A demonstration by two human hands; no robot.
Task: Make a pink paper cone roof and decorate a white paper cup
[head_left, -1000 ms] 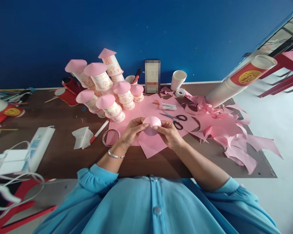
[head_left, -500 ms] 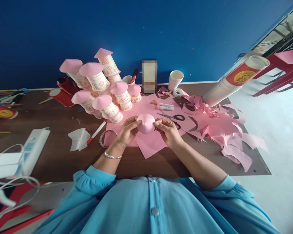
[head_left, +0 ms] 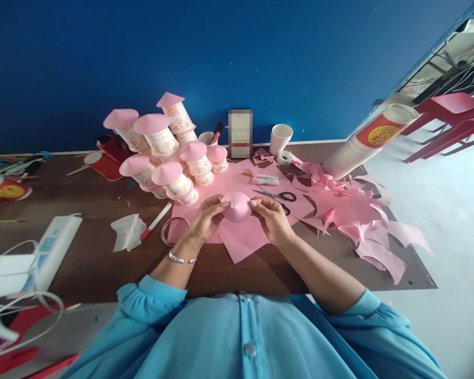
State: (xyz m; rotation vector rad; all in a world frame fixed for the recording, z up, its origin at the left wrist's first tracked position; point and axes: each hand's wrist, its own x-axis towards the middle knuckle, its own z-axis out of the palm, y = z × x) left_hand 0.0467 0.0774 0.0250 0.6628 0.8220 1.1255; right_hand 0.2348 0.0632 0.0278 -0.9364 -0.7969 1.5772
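Note:
A small pink paper cone (head_left: 237, 207) is held level between both hands, its tip facing the camera. My left hand (head_left: 210, 217) pinches its left edge with thumb and fingers. On the opposite edge, my right hand (head_left: 274, 217) pinches it the same way. Pink paper sheets (head_left: 243, 239) lie on the table beneath. Just beyond my right hand are black-handled scissors (head_left: 274, 196), partly hidden by the fingers. White cups with drawn patterns and pink cone tops (head_left: 168, 173) stand stacked to the left of the sheets.
Pink scraps (head_left: 363, 221) and a tall leaning cup stack (head_left: 363, 145) are at right. Behind are a white cup (head_left: 280, 138), a tape roll (head_left: 284, 158) and a phone-like object (head_left: 240, 134). A marker (head_left: 156, 221), tape ring (head_left: 165, 231) and power strip (head_left: 57, 245) lie left.
The view has shifted slightly, so the table and its objects appear a little lower. Both hands keep the same hold on the cone.

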